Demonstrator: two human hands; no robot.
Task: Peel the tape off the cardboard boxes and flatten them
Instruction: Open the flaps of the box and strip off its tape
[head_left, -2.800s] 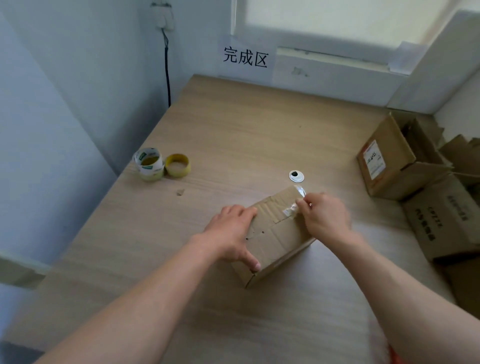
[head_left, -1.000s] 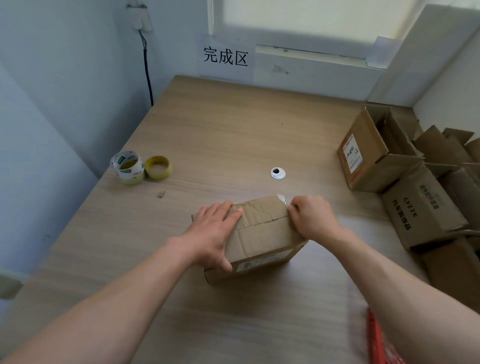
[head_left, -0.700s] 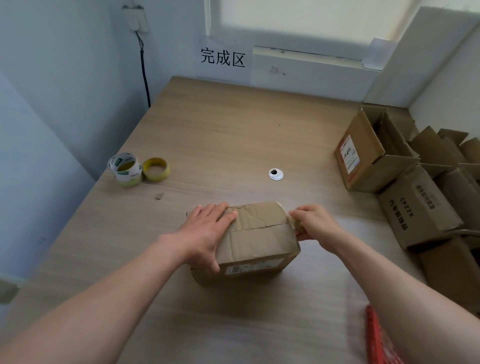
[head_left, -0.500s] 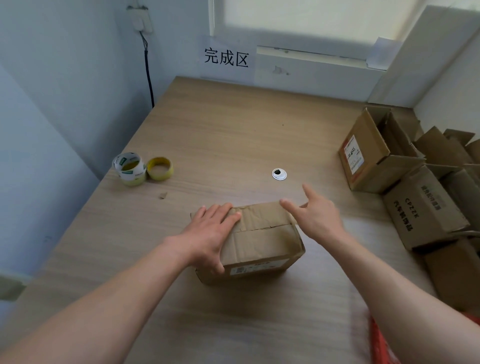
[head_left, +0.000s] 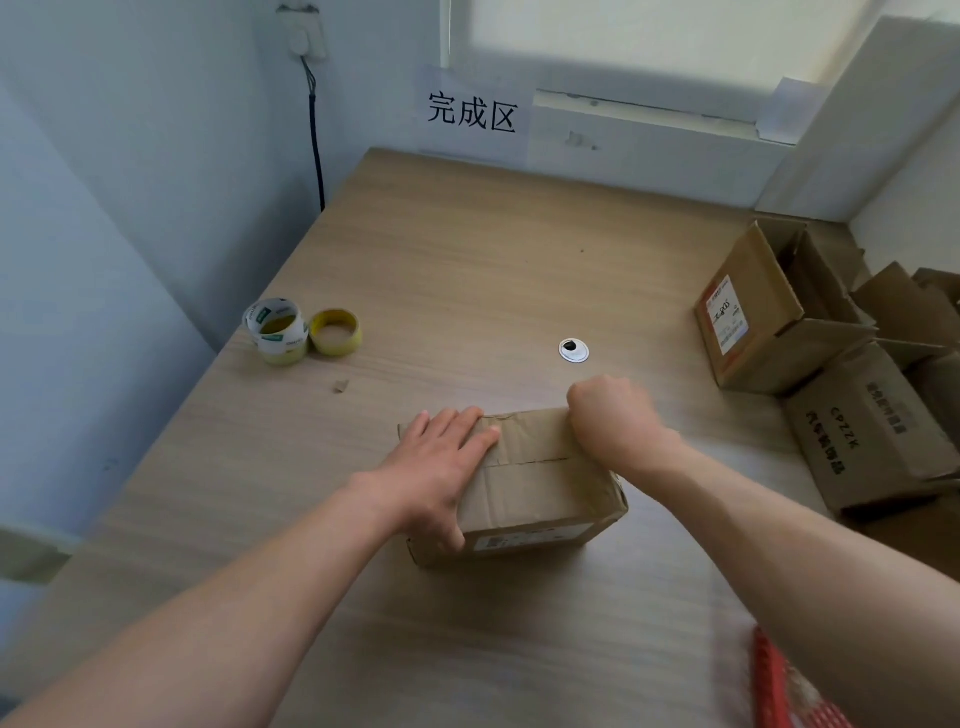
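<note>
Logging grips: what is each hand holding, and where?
Left hand presses flat on the box, top left. Right hand curls at its far right corner; grip hidden.

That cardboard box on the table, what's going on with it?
A person is working on a small cardboard box on a wooden table. The left hand lies flat on its top, steadying it. The right hand is curled over the box's far right corner; whether it pinches tape is hidden. The box is closed and not yet flattened. More boxes wait at the right, and two tape rolls sit at the left.
</note>
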